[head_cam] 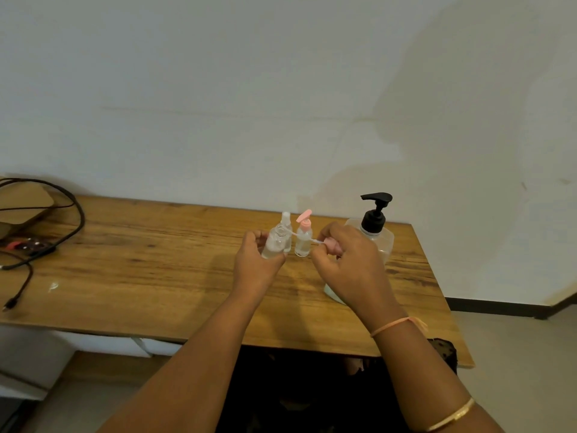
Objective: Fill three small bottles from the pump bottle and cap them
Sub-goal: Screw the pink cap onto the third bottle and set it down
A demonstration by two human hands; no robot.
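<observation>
My left hand [254,264] grips a small clear bottle [276,242], tilted with its open mouth toward the right. My right hand [346,264] pinches a pink pump cap [331,244] whose thin clear dip tube reaches across to that bottle's mouth. Behind them a second small bottle with a pink pump cap [303,237] stands upright on the table. A third small clear bottle with a clear cap [286,220] stands just behind the held one, mostly hidden. The large pump bottle with a black pump [374,228] stands at the back right, behind my right hand.
The wooden table [156,260] runs to the wall. Black cables [46,220], a brown cardboard box [22,207] and a power strip [28,245] lie at its left end. A pale round object [332,295] shows under my right wrist. The table's right edge lies near the pump bottle.
</observation>
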